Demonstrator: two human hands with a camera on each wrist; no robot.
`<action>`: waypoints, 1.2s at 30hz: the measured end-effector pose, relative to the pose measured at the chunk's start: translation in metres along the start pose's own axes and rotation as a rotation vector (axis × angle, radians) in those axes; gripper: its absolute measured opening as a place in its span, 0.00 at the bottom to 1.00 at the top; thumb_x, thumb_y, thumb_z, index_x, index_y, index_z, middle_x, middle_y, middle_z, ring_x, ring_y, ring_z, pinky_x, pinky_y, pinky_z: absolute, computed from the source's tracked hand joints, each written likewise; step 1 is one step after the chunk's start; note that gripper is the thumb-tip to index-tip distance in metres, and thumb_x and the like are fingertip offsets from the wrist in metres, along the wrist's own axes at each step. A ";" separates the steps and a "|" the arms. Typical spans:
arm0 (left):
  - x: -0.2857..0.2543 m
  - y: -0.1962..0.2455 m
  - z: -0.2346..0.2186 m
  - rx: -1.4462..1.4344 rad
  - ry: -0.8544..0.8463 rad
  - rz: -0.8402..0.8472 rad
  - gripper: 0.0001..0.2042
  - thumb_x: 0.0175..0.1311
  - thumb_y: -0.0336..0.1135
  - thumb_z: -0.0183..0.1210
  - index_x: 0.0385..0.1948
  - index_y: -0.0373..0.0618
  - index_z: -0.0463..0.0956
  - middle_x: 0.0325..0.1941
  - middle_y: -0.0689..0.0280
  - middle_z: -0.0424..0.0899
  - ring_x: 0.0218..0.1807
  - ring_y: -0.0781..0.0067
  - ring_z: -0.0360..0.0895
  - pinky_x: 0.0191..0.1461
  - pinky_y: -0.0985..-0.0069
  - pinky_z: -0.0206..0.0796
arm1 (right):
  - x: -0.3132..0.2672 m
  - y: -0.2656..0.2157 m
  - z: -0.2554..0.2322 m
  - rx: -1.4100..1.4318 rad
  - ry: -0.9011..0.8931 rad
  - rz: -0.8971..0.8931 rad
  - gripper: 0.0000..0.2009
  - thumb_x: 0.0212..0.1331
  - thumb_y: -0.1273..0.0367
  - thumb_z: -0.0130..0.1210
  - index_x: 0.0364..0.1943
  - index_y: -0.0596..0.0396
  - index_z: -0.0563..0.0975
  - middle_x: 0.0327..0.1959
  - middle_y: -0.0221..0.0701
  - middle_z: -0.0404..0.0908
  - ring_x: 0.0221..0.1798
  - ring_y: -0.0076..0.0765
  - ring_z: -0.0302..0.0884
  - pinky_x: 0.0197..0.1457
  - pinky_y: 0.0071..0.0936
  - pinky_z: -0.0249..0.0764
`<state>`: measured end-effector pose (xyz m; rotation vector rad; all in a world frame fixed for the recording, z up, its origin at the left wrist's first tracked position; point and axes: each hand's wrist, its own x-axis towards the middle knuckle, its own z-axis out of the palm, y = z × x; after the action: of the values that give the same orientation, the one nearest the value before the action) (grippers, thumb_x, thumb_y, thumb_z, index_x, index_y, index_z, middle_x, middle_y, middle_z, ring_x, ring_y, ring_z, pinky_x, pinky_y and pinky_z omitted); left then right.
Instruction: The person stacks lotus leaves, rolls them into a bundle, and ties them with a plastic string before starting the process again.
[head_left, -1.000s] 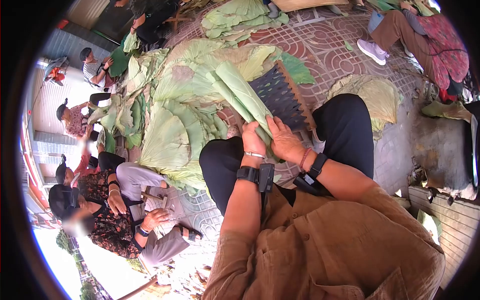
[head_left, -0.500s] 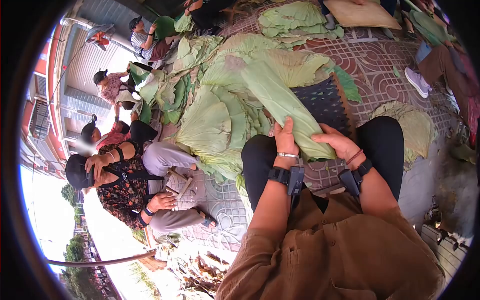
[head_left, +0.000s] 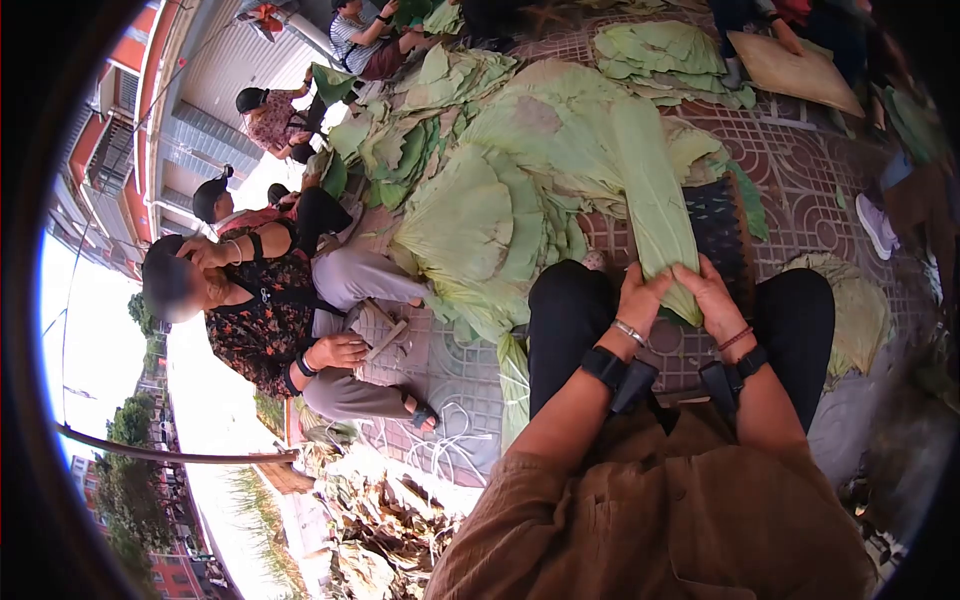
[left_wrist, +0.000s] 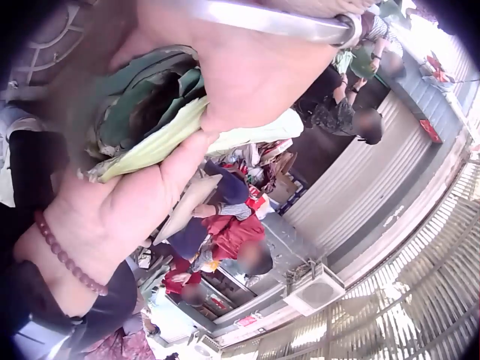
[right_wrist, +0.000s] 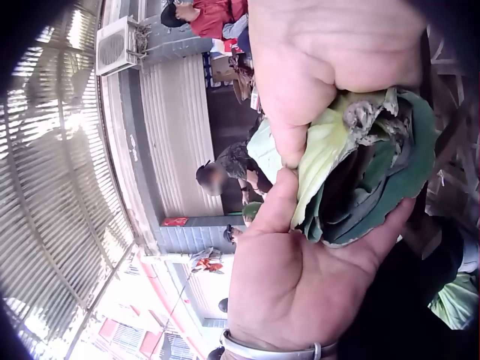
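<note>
A long roll of large pale green leaves [head_left: 655,185] points away from the wearer, its near end between both hands. My left hand [head_left: 641,300] grips its left side and my right hand [head_left: 708,298] grips its right side, thumbs close together on top. In the left wrist view the roll's end [left_wrist: 142,112] shows dark green layers curled around a hollow. The right wrist view shows the same layered end [right_wrist: 367,172], with fingers curled round both sides.
Flat leaves [head_left: 480,210] are piled on the paving at the left front. A dark studded mat [head_left: 722,225] lies beyond the right hand. More leaves [head_left: 845,310] lie beside the right knee. A seated person [head_left: 265,330] is at the left; others sit farther off.
The roll has swung from slanting left to pointing nearly straight ahead. Both hands have shifted to its near end, thumbs now closer together. The head view has turned left.
</note>
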<state>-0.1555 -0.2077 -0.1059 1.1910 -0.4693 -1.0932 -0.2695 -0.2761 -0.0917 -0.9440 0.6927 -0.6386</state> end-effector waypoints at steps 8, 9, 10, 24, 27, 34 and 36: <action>0.010 0.087 -0.027 -0.326 0.184 0.302 0.10 0.60 0.29 0.54 0.42 0.41 0.67 0.41 0.64 0.76 0.39 0.70 0.77 0.37 0.72 0.74 | 0.000 -0.001 -0.012 -0.190 0.225 0.095 0.26 0.55 0.53 0.52 0.54 0.54 0.67 0.48 0.32 0.72 0.40 0.30 0.73 0.38 0.26 0.68; 0.011 0.099 -0.040 -0.293 0.222 0.308 0.11 0.60 0.29 0.53 0.43 0.42 0.67 0.41 0.63 0.77 0.39 0.69 0.77 0.37 0.72 0.74 | 0.005 0.008 -0.017 -0.214 0.236 0.121 0.24 0.55 0.54 0.52 0.52 0.54 0.69 0.45 0.31 0.73 0.38 0.29 0.74 0.36 0.26 0.68; 0.011 0.111 -0.048 -0.356 0.272 0.315 0.11 0.60 0.29 0.53 0.44 0.43 0.67 0.41 0.64 0.77 0.40 0.69 0.77 0.36 0.70 0.74 | 0.008 0.014 -0.022 -0.238 0.249 0.148 0.22 0.55 0.55 0.53 0.50 0.53 0.70 0.43 0.30 0.74 0.36 0.28 0.74 0.34 0.25 0.68; -0.026 0.055 -0.277 -0.298 0.761 0.216 0.15 0.63 0.38 0.50 0.42 0.34 0.70 0.42 0.55 0.77 0.41 0.58 0.76 0.46 0.57 0.71 | 0.012 0.035 -0.022 -0.357 0.231 0.185 0.11 0.56 0.66 0.53 0.42 0.52 0.74 0.32 0.24 0.76 0.28 0.21 0.74 0.27 0.19 0.67; -0.043 0.045 -0.294 -0.339 0.711 0.198 0.16 0.64 0.35 0.48 0.49 0.35 0.66 0.46 0.56 0.75 0.45 0.57 0.75 0.51 0.57 0.68 | 0.014 0.039 -0.024 -0.363 0.240 0.180 0.12 0.56 0.66 0.52 0.43 0.53 0.74 0.32 0.24 0.76 0.28 0.20 0.74 0.27 0.19 0.67; -0.055 0.007 -0.328 -0.502 0.879 0.012 0.17 0.65 0.39 0.47 0.47 0.33 0.68 0.47 0.56 0.75 0.48 0.55 0.74 0.52 0.58 0.67 | 0.019 0.041 -0.026 -0.473 0.217 0.211 0.14 0.57 0.67 0.51 0.47 0.55 0.73 0.37 0.26 0.76 0.32 0.23 0.75 0.32 0.21 0.69; -0.060 0.000 -0.330 -0.643 0.903 0.003 0.17 0.65 0.39 0.47 0.49 0.37 0.68 0.50 0.56 0.75 0.51 0.55 0.72 0.54 0.56 0.65 | 0.019 0.042 -0.026 -0.479 0.225 0.201 0.14 0.57 0.67 0.50 0.47 0.54 0.73 0.37 0.26 0.76 0.32 0.23 0.75 0.32 0.21 0.69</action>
<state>0.0779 0.0100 -0.2092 0.9645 0.5452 -0.5290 -0.2701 -0.2851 -0.1436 -1.2318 1.1591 -0.4076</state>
